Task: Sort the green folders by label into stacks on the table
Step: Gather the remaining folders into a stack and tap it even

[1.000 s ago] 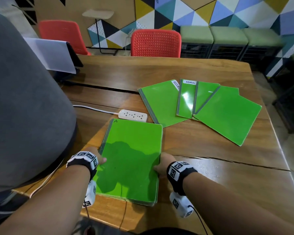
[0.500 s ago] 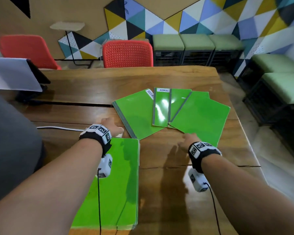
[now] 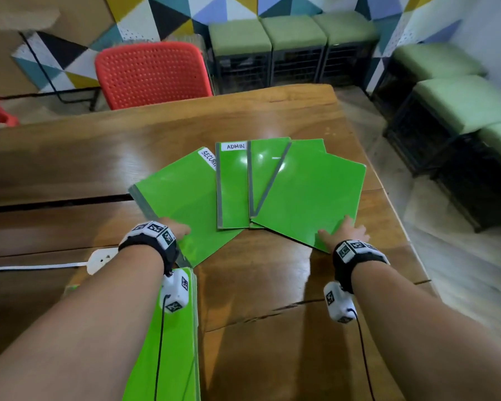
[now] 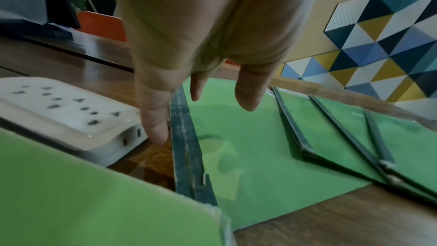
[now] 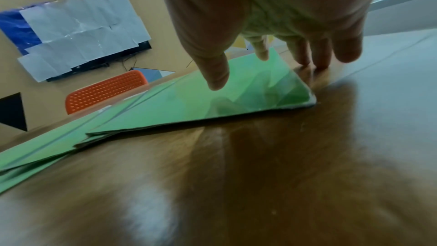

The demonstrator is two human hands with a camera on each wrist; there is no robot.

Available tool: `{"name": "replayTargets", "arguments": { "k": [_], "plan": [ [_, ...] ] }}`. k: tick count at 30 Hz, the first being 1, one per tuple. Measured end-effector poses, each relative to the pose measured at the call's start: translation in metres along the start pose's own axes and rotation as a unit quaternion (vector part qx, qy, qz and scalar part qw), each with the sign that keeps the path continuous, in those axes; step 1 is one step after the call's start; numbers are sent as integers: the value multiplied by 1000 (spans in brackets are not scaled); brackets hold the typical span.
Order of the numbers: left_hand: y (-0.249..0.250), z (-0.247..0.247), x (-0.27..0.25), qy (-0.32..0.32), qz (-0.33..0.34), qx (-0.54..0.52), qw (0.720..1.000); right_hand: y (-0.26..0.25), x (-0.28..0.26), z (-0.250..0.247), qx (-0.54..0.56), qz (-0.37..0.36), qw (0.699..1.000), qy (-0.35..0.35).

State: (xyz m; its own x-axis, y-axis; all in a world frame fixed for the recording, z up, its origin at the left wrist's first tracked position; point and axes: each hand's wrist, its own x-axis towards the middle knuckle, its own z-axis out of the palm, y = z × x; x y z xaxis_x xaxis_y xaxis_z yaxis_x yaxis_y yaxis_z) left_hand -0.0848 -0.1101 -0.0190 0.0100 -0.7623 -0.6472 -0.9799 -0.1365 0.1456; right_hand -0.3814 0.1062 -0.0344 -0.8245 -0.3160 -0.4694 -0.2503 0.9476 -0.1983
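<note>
Head view shows both hands reaching to a fan of green folders spread on the wooden counter [image 3: 272, 117]. On the left hand [image 3: 176, 229] the grip is loose and spread: in the left wrist view its fingers [image 4: 155, 119] hang straight down at the grey spine edge of the leftmost folder [image 3: 182, 204], one fingertip just beside the spine and the others over the green cover; whether any of them presses the folder cannot be told. On the right hand [image 3: 344, 231] the grip is also spread and flat. In the right wrist view the thumb [image 5: 216, 74] and one finger are over the near corner of the rightmost folder [image 3: 315, 195], while the other fingertips are at the counter just past that corner; nothing is pinched.

Four folders make up the fan, each overlapping the next. The leftmost carries a white label starting "SECUR", partly covered by the second folder [image 3: 233, 186], which is labelled "ADMIN". A third folder [image 3: 262, 169] lies between that one and the rightmost, mostly covered.

Nearer the person, under the left forearm, a separate stack of green folders [image 3: 174, 357] lies flat. A white power strip [image 3: 102, 259] with its cable lies just left of the left wrist. An orange chair [image 3: 151, 73] stands at the far edge, with green stools [image 3: 289, 33] behind it.
</note>
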Motion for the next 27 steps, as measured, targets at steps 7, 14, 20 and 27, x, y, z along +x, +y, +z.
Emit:
{"name": "replayTargets", "arguments": {
  "k": [7,14,20,27],
  "plan": [
    [16,32,13,27,-38,-19,999,-21,31,15,-16,-27,999,11],
    [46,38,13,74,23,69,995,-37,41,16,-49,-161,986,-11],
    [44,19,6,13,-81,12,997,-46,39,13,-32,-107,993,-26],
    [54,29,1,-1,83,-12,996,-42,34,9,-107,-180,977,-51]
  ]
}}
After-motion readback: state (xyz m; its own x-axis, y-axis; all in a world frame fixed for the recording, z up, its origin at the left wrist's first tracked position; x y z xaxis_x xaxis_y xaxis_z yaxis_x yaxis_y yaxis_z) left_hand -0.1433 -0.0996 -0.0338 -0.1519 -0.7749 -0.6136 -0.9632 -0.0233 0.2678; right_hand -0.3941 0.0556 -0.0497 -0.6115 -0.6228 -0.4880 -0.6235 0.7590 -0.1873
